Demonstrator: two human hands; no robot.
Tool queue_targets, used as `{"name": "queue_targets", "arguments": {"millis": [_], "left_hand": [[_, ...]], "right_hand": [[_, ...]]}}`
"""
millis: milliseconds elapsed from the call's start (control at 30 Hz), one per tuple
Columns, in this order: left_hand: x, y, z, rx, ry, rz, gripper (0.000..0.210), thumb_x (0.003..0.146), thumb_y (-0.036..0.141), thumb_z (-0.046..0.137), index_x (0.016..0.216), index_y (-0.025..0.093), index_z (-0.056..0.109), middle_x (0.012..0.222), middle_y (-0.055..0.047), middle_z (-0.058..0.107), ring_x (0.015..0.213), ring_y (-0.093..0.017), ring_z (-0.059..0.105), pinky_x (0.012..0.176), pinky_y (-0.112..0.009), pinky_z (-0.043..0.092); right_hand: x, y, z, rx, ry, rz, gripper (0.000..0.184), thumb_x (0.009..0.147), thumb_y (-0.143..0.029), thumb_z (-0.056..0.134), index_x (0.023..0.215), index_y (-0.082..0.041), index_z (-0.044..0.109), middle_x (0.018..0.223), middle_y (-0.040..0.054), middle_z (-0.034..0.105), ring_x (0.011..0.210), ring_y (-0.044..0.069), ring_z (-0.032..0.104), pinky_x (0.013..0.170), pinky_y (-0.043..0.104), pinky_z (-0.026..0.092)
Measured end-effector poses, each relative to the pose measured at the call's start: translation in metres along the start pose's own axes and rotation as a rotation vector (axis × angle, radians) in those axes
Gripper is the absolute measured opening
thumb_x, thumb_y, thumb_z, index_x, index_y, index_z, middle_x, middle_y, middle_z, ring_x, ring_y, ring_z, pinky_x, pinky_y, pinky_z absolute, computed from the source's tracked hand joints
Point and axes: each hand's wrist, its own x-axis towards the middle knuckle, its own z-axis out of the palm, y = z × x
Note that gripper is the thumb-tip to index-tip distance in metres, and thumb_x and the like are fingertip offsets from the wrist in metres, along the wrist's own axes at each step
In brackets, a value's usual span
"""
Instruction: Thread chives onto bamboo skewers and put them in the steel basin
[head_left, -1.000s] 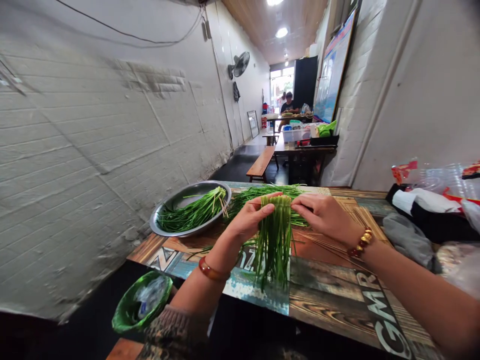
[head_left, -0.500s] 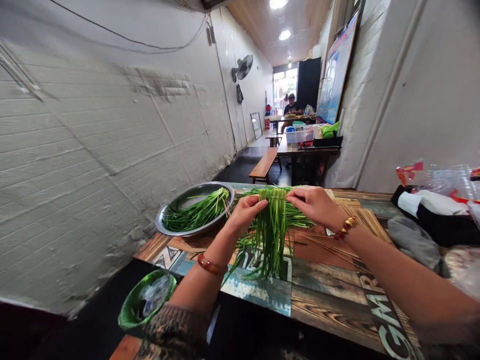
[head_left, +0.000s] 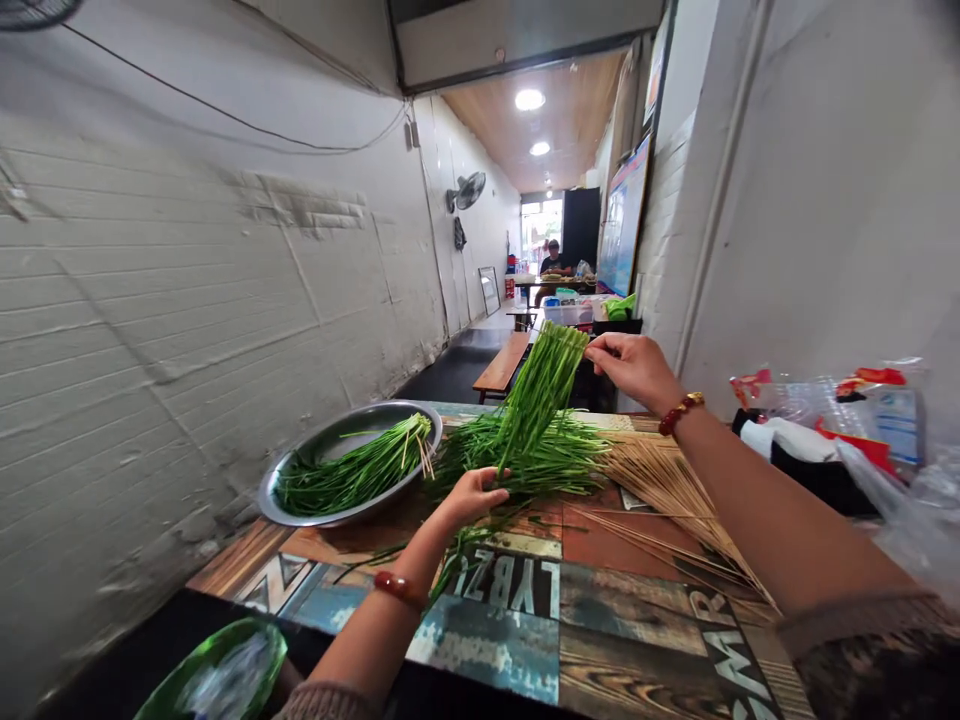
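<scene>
My right hand [head_left: 626, 365] is raised over the table, pinching the end of a thin skewer at the top of a row of green chives [head_left: 544, 385]. The chives hang in a flat, slanting bunch, narrowing down to the left. At their lower tips is my left hand [head_left: 476, 495], its fingers and thumb closed round the leaf ends. Behind and below lies a loose pile of chives [head_left: 465, 450] on the table. To the left, a metal basin [head_left: 274, 490] holds more chives, with pale stem ends and skewers sticking out at its right side.
Many bamboo skewers [head_left: 675, 490] are spread on the patterned table [head_left: 630, 610] at the right. Plastic bags [head_left: 930, 510] and a black container [head_left: 817, 470] stand beyond them. A green-lined bin [head_left: 262, 650] is at lower left. Far back, a person [head_left: 553, 262] sits at another table.
The view has shifted. My right hand has lifted the skewered chives; my left hand has left the skewer and moved down to the leaf tips. The bunch now slants instead of hanging straight.
</scene>
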Motion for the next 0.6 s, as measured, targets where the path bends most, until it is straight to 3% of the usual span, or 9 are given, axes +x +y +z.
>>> {"name": "queue_targets", "arguments": {"millis": [100,167,233,300,433,600], "left_hand": [[0.006,0.004,-0.004,0.141,0.122,0.073,0.056,0.056,0.027,0.080,0.109,0.015,0.069,0.124,-0.015,0.063,0.126,-0.034,0.049,0.108,-0.048,0.034],[0.008,0.012,-0.008,0.307,0.198,0.130,0.054,0.063,0.027,0.075,0.115,0.017,0.067,0.133,-0.015,0.057,0.131,-0.033,0.045,0.112,-0.048,0.029],[0.010,0.018,-0.012,0.421,0.258,0.175,0.050,0.069,0.028,0.071,0.117,0.017,0.065,0.133,-0.015,0.058,0.128,-0.031,0.049,0.111,-0.048,0.032],[0.010,0.019,-0.015,0.392,0.278,0.198,0.049,0.072,0.031,0.068,0.119,0.016,0.064,0.128,-0.014,0.061,0.122,-0.030,0.055,0.106,-0.046,0.039],[0.006,0.011,-0.015,0.238,0.195,0.152,0.053,0.075,0.034,0.065,0.124,0.014,0.060,0.125,-0.015,0.063,0.108,-0.029,0.064,0.098,-0.046,0.047],[-0.006,0.017,-0.012,0.163,0.307,0.194,0.058,0.069,0.035,0.073,0.122,0.015,0.061,0.136,-0.018,0.053,0.129,-0.034,0.046,0.110,-0.051,0.033]], "right_hand": [[0.010,0.001,-0.015,-0.034,-0.009,-0.014,0.023,0.083,-0.030,0.053,0.074,-0.016,0.068,0.060,-0.0001,0.065,0.057,0.014,0.057,0.060,0.025,0.038],[0.013,0.001,-0.023,-0.088,-0.011,-0.017,0.024,0.082,-0.031,0.052,0.073,-0.016,0.069,0.059,0.0002,0.065,0.057,0.014,0.057,0.059,0.025,0.038],[0.015,0.001,-0.030,-0.123,-0.013,-0.006,0.024,0.082,-0.032,0.053,0.073,-0.016,0.069,0.059,0.0004,0.065,0.056,0.014,0.056,0.058,0.025,0.038],[0.015,0.003,-0.036,-0.138,0.002,0.016,0.025,0.081,-0.033,0.053,0.076,-0.016,0.071,0.060,0.0004,0.066,0.055,0.013,0.056,0.057,0.025,0.037],[0.017,0.009,-0.042,-0.150,0.064,0.063,0.026,0.081,-0.035,0.054,0.076,-0.016,0.071,0.060,0.0007,0.065,0.052,0.013,0.052,0.054,0.025,0.036],[0.008,-0.006,-0.034,-0.072,-0.031,0.095,0.026,0.080,-0.038,0.057,0.079,-0.016,0.071,0.058,0.0003,0.063,0.050,0.012,0.050,0.051,0.024,0.036]]}}
